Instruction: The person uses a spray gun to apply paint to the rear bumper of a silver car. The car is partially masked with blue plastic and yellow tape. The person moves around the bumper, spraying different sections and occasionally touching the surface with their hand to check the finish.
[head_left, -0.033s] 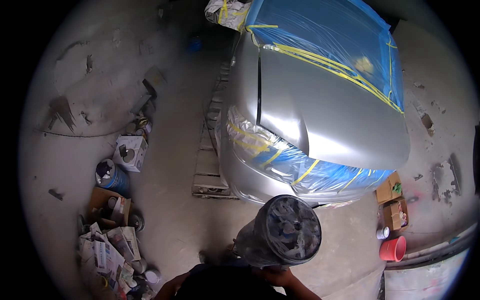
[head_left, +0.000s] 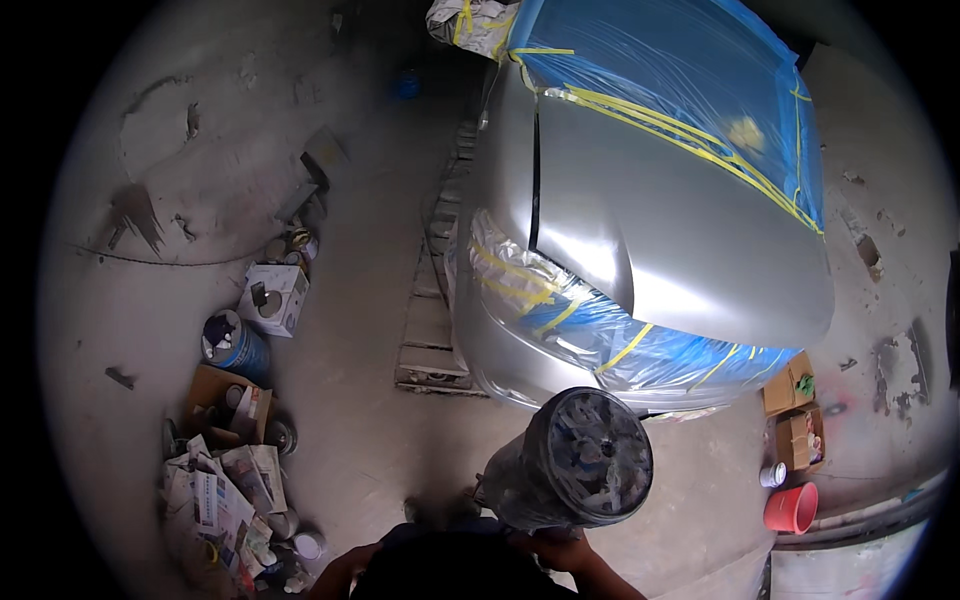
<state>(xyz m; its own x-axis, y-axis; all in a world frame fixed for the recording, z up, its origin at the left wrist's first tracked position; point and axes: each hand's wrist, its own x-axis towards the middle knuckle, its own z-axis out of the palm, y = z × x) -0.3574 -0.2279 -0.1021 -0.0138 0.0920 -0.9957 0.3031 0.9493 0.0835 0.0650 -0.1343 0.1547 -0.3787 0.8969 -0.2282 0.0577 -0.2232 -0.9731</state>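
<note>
A dark, paint-smeared cylindrical container with a round lid (head_left: 598, 450) is held up just below the car's front. My right hand (head_left: 555, 550) grips it from below, its fingers mostly hidden behind it. Part of my left hand (head_left: 355, 560) shows at the lower edge, left of my dark body, fingers out of sight. Ahead is a silver car body (head_left: 710, 260), with blue plastic sheeting (head_left: 660, 55) and yellow tape over its windscreen and more masking film (head_left: 640, 355) across the front below the bonnet.
Left lie a pallet (head_left: 430, 370), white box (head_left: 285, 290), blue drum (head_left: 240, 355), cardboard box (head_left: 210, 395) and newspapers (head_left: 185, 485). Right are cardboard boxes (head_left: 790, 430), a white tin (head_left: 772, 475), red bucket (head_left: 790, 515) and pale panel (head_left: 830, 570) along the lower edge.
The whole scene sits slightly further right in the view now. The held container has shifted slightly right in the picture as well, still gripped.
</note>
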